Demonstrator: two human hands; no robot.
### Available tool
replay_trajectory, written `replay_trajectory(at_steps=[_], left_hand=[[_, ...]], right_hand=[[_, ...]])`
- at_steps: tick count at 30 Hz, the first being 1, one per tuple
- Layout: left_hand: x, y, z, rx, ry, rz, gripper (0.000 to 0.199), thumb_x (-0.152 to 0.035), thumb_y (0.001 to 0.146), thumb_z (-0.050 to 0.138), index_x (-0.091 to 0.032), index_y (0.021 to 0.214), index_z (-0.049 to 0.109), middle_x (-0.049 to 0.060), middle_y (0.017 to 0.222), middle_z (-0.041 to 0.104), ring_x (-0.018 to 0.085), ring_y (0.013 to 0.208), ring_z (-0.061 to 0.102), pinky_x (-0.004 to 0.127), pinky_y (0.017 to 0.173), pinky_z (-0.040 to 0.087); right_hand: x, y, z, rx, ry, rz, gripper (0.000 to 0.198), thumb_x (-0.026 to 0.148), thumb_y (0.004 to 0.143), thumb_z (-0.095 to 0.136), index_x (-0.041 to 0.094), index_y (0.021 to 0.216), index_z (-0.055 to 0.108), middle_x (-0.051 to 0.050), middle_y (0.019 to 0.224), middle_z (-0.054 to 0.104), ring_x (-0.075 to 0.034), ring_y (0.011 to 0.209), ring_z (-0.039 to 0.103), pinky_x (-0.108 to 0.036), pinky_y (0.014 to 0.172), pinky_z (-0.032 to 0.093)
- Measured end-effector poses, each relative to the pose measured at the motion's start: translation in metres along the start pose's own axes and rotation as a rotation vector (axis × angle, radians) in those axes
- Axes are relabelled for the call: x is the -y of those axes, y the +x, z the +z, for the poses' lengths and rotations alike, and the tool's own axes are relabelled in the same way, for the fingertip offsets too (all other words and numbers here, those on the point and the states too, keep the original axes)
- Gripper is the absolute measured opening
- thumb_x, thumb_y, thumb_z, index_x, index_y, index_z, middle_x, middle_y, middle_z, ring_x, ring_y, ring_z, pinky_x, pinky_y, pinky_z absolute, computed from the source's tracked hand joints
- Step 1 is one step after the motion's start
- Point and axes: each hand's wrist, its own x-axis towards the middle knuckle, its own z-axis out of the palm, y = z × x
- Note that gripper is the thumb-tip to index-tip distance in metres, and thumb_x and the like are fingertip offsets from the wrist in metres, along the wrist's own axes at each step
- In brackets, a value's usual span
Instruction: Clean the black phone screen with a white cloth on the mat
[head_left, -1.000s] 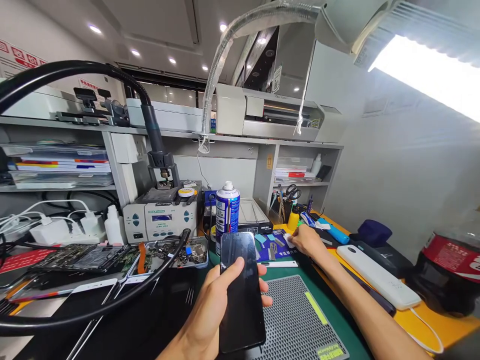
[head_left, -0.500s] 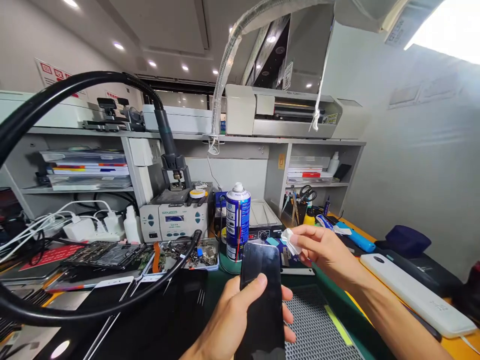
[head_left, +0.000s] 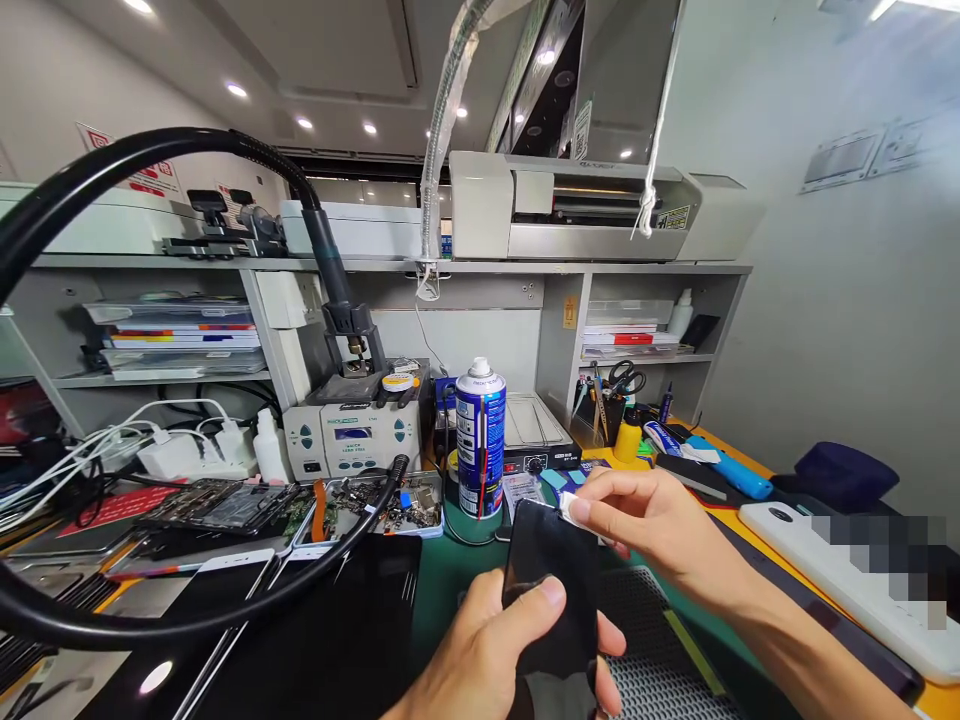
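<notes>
The green mat point(head_left: 450, 575) of a crowded repair bench is filling the lower centre. My left hand point(head_left: 495, 650) is gripping a dark phone point(head_left: 551, 590) upright, thumb across its face. My right hand point(head_left: 660, 525) is pinching a small white wipe point(head_left: 576, 508) against the phone's upper right corner. A blue spray can point(head_left: 480, 440) is standing just behind; I'm seeing bare grid mat point(head_left: 660, 660) lower right.
</notes>
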Motion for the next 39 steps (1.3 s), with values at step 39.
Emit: replay_trajectory(at_steps=[39], left_hand=[[-0.007,-0.003,-0.002,-0.015,-0.014,-0.056,0.049,-0.047,0.099,0.046,-0.007,0.098,0.075,0.013,0.078,0.070,0.020,0.065,0.070,0.031,0.069,0.055]], right_hand=[[0.004,-0.001,-0.010,-0.047,0.021,0.052,0.039,0.055,0.078,0.080,0.018,0.079,0.069,0.000,0.067,0.059,-0.011,0.052,0.046,-0.025,0.047,0.036]])
